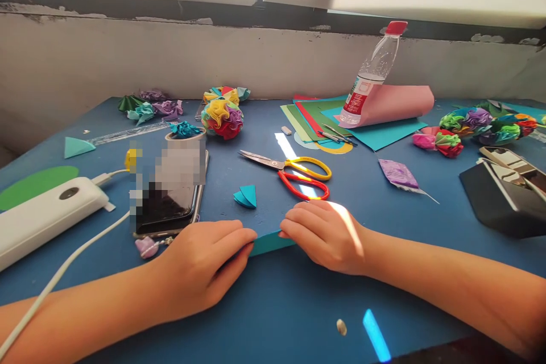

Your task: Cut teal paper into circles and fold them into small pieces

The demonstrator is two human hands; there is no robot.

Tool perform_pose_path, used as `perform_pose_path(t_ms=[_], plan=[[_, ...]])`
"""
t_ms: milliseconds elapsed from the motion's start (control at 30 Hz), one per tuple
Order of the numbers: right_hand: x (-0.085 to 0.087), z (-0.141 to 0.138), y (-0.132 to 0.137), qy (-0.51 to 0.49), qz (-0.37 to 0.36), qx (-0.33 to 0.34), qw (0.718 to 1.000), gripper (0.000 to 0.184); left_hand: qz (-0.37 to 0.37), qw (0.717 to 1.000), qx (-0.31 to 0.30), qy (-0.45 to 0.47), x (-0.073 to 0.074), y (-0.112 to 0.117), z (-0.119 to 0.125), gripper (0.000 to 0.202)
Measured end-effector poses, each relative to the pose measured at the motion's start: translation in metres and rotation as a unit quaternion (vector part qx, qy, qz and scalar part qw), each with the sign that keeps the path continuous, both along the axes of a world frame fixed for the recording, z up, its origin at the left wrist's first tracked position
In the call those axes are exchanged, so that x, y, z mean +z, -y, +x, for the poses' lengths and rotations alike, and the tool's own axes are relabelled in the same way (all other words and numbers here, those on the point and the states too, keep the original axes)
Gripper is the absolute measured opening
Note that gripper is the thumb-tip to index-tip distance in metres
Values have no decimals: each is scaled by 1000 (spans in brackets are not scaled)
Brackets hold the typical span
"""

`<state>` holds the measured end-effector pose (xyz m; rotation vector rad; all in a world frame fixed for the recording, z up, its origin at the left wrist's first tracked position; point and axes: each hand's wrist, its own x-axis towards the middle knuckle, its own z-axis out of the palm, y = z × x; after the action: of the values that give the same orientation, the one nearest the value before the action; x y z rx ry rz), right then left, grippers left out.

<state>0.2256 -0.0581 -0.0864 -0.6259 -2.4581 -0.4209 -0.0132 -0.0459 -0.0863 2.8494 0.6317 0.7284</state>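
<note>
Between my hands lies a narrow folded strip of teal paper [273, 243], its ends under my fingers. My left hand [209, 264] is closed on the strip's left end, thumb and fingers together. At the right end, the curled fingers of my right hand [322, 233] grip the paper too. Just beyond the strip rests a small folded teal paper piece [246, 197]. Scissors [281, 166] with one yellow and one red handle lie past my right hand, blades pointing left. The strip's ends are hidden by my fingers.
A phone [170, 205] and a white power bank [51, 216] with its cable lie left. Paper flower balls [222, 119] stand at the back. A bottle [369, 82] leans over coloured sheets [392, 135]. A black box [503, 199] sits right, a pebble-like bit [342, 327] in front.
</note>
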Motion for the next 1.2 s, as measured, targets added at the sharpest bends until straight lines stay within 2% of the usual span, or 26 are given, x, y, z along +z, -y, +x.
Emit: perform_pose_path(t_ms=[133,400,700,967,1200], plan=[[0,1,1,-25,9,-9,1000,12,22,999,14,18,-2,0,-2,15],[-2,2,3,-62,62,-13,996,6,12,998,37,52,-4,-1,-2,12],[-1,2,3,-30,61,-8,998,9,6,997,50,54,-6,-1,-3,11],[-5,2,4,-61,83,-13,995,4,-35,997,45,42,0,1,-4,11],[-6,2,4,-73,97,-15,992,4,-7,994,86,70,1,2,-2,18]])
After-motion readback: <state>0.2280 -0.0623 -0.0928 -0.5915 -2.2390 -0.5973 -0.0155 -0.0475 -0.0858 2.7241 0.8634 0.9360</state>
